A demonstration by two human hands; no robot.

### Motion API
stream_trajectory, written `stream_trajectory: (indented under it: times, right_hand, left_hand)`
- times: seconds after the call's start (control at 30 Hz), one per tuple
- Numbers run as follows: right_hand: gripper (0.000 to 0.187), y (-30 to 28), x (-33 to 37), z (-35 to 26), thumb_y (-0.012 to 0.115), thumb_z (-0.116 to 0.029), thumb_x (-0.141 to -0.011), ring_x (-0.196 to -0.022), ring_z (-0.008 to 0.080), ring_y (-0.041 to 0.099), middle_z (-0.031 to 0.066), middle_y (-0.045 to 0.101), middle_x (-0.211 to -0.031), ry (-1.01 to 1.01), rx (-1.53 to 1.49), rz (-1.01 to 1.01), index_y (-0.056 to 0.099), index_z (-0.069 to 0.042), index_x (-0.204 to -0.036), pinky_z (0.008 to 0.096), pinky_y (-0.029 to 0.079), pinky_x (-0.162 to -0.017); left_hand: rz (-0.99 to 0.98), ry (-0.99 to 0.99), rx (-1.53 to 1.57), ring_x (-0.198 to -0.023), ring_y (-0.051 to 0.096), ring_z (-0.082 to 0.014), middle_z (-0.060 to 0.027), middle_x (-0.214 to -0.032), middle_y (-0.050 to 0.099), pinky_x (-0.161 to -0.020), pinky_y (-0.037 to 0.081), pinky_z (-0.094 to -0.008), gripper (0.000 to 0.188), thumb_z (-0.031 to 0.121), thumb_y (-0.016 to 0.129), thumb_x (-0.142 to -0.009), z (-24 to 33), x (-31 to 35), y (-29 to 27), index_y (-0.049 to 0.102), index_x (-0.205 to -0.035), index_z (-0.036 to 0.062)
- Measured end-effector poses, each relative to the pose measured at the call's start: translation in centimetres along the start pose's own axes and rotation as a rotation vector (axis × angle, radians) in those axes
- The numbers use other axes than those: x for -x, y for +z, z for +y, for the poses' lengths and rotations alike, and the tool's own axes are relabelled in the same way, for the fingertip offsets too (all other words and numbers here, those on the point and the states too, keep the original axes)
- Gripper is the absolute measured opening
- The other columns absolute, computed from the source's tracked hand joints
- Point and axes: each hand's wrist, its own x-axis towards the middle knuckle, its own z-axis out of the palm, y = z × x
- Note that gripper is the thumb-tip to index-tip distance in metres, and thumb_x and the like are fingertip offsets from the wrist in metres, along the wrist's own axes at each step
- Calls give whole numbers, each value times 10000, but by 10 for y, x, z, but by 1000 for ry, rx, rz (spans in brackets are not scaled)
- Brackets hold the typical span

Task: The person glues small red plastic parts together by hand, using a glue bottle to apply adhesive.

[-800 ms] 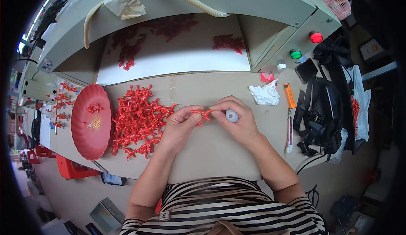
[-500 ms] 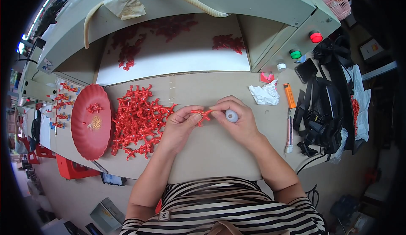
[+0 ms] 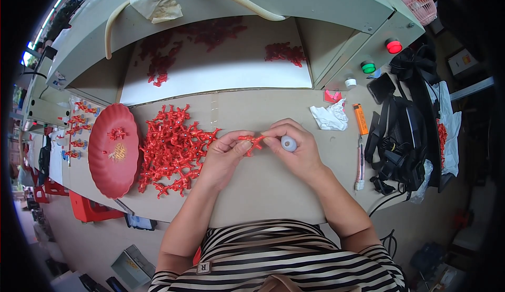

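Hands (image 3: 223,158) (image 3: 295,152) seemingly unmoved on red figure (image 3: 255,143)

White tissue (image 3: 330,115) at right, orange box (image 3: 360,119) beside it, black straps (image 3: 404,134) farther right, phone (image 3: 381,87) by their far end, pink basket (image 3: 418,2) at far right, red stool (image 3: 84,206) at left.

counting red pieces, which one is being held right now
The red figure held between the left hand and right hand; the other red pieces lie unheld.
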Motion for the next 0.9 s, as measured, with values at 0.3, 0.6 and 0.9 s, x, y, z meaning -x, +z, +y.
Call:
stream_trajectory:
  times: [0.3,0.6,0.9]
  right_hand:
    - [110,0,0,1,627,-11,-761,-784,150,546,72,560,-856,3,-13,2,616,-7,-870,246,437,-694]
    - [113,0,0,0,627,-5,-756,-783,155,547,74,562,-847,-5,-4,6,616,-8,-869,249,436,-696]
    - [116,0,0,1,634,-10,-753,-778,158,549,76,564,-847,-2,9,7,617,-10,-868,250,437,-688]
  left_hand:
    - [-13,8,9,-858,571,-130,-69,-948,618,-732,445,-251,212,38,541,-848,0,0,1,569,-1056,7]
    - [1,6,13,-857,568,-126,-69,-951,617,-737,444,-249,214,30,541,-846,1,0,2,568,-1056,2]
    - [-11,8,6,-850,568,-127,-71,-951,617,-731,442,-250,210,33,537,-849,1,0,2,570,-1054,3]
